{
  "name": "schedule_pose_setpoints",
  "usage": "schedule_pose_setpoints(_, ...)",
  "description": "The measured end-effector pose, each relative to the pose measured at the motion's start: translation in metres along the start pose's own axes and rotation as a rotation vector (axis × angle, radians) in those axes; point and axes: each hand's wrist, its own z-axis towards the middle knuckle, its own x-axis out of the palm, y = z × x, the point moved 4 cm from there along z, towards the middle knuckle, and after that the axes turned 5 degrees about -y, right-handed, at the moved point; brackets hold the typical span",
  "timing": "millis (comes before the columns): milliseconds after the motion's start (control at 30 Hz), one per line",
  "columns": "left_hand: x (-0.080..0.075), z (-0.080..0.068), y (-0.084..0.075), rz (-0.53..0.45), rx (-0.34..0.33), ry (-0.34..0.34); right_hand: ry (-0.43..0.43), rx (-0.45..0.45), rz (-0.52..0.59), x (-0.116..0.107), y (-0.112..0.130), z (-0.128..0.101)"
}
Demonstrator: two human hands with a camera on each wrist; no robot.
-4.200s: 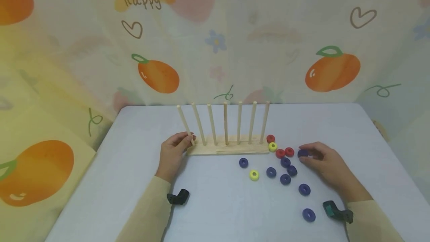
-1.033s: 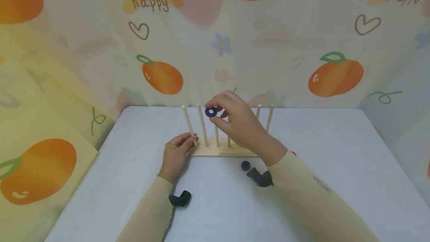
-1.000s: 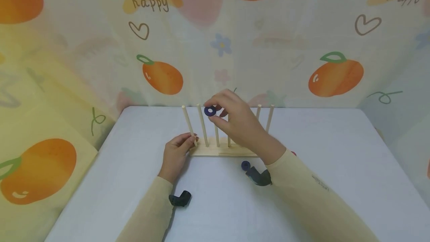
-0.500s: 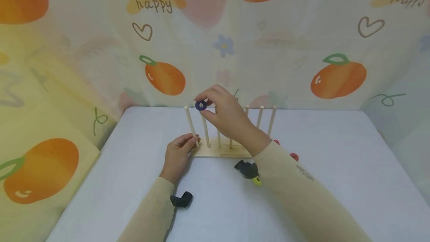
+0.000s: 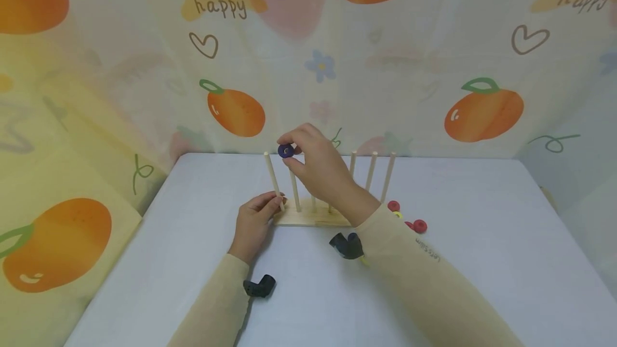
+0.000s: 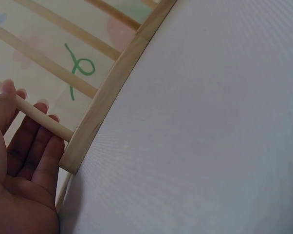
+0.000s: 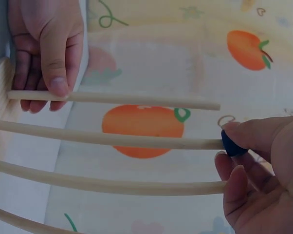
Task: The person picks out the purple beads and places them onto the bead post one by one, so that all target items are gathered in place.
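Matte grey table (image 5: 482,261): right hand (image 5: 320,167) pinches round blue ring (image 5: 285,150); left hand (image 5: 253,221) grips smooth wooden dowel (image 5: 273,181).

So the little dark blue ring (image 5: 286,150) is pinched upright in the right hand (image 5: 320,167), hole facing out, sitting right at the tip of the second peg (image 5: 293,189) from the left. The wooden peg rack (image 5: 313,217) has a flat base and thin, upright pegs; the left hand (image 5: 253,221) grips its end peg (image 5: 272,180) low down.
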Motion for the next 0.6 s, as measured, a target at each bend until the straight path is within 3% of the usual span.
schedule_pose_setpoints(600, -0.0012, 0.0027, 0.0048, 0.022, 0.0, -0.003, -0.037, 0.126, 0.029, 0.0065, -0.0061, -0.0021)
